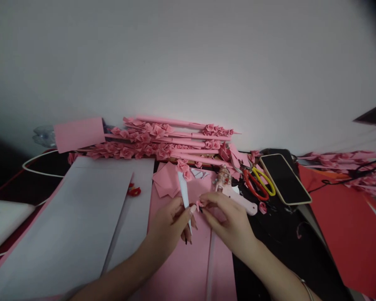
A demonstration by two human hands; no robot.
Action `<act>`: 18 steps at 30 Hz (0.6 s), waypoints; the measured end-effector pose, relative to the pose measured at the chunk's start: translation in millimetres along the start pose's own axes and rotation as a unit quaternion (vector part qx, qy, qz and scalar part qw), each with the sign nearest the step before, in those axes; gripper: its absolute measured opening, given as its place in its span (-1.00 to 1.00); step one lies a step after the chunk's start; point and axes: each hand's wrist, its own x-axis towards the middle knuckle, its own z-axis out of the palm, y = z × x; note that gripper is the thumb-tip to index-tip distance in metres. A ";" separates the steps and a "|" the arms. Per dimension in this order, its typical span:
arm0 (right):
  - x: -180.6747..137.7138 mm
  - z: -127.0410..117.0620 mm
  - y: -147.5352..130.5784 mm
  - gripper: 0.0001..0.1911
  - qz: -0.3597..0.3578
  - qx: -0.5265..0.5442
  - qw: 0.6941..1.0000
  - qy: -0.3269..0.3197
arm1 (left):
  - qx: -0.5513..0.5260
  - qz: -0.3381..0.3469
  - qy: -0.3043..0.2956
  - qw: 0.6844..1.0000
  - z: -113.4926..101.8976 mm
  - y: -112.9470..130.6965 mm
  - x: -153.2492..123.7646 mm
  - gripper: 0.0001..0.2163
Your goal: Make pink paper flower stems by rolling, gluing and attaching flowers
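Observation:
My left hand (178, 215) is closed around a slim white paper stem (184, 190). A folded pink paper flower (183, 166) shows at the stem's upper end. Close beside it, my right hand (227, 217) pinches a small curled piece of pink paper (198, 205) between thumb and fingertips. Both hands are over a pink paper sheet (188, 267). Just beyond them lie a stack of pink paper squares (166, 180) and a pale pink glue gun (242, 200) with a stained front end.
Rolled pink stems with paper flowers (144, 146) lie along the wall. To the right are red-and-yellow-handled scissors (257, 184), a phone (285, 177) and red sheets (338, 221). White sheets (81, 217) cover the left side, near a plastic bottle (45, 136) and a white cable (34, 169).

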 end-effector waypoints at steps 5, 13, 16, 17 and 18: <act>0.3 -0.3 1.2 -0.84 0.047 0.077 0.995 0.052 | -0.004 -0.005 -0.010 1.000 1.0 -1.6 0.4 -0.82; 2.1 2.1 4.9 -0.85 0.151 0.236 0.958 0.054 | -0.010 -0.011 -0.042 0.999 2.4 -1.7 -3.1 -0.78; 2.3 2.9 6.0 -0.87 0.178 0.278 0.943 0.048 | -0.019 -0.019 -0.062 0.998 2.8 -4.2 -3.1 -0.76; 2.2 3.1 6.2 -0.88 0.182 0.282 0.941 0.046 | -0.021 -0.022 -0.068 0.997 2.8 -5.1 -3.2 -0.76; 2.1 3.2 6.4 -0.90 0.184 0.281 0.941 0.044 | -0.020 -0.023 -0.074 0.997 2.7 -5.7 -3.4 -0.76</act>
